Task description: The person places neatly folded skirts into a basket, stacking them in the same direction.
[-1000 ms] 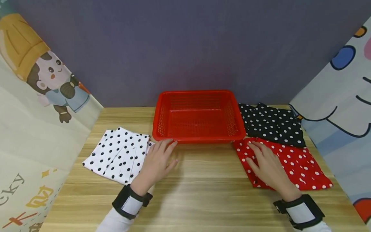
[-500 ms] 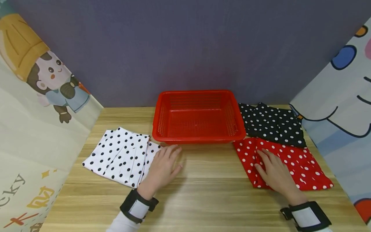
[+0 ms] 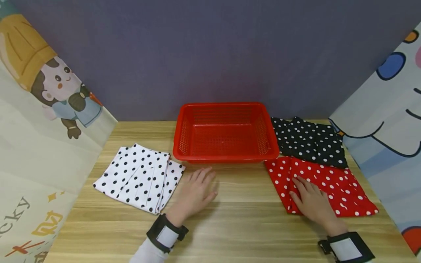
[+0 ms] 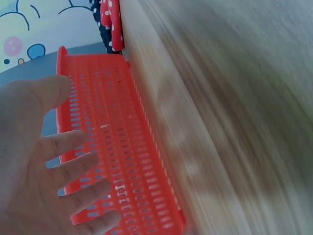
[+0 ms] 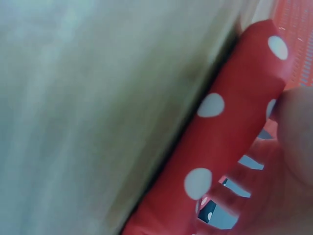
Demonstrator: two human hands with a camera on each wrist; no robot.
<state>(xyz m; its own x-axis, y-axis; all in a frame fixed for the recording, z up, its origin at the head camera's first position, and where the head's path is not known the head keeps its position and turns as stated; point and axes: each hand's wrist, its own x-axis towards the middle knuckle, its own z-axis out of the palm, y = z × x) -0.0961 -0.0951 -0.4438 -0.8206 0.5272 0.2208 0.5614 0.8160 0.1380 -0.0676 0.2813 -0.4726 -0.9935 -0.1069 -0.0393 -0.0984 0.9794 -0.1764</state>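
Note:
Over the wooden table in front of the red plastic basket [image 3: 227,146], my left hand [image 3: 194,191] hovers with spread, relaxed fingers and holds nothing. A folded white cloth with black dots [image 3: 139,175] lies just to its left. My right hand [image 3: 314,202] is at the folded red cloth with white dots [image 3: 342,186]; its fingers are loosely bent over the cloth's top, and whether they touch it is hard to tell. In the right wrist view the thick folded edge of the red cloth [image 5: 210,142] lies beside the thumb. Behind it is a folded black cloth with white dots [image 3: 309,142].
The basket, with slotted walls, stands against the grey back panel [image 3: 213,54]. Its right side adjoins the black cloth. Printed sheets [image 3: 29,146] flank the wooden table [image 3: 243,226] on both sides.
My left hand has moved right and toward me, away from the white cloth and the basket's front rim. My right hand has shifted slightly right and toward me over the red cloth.

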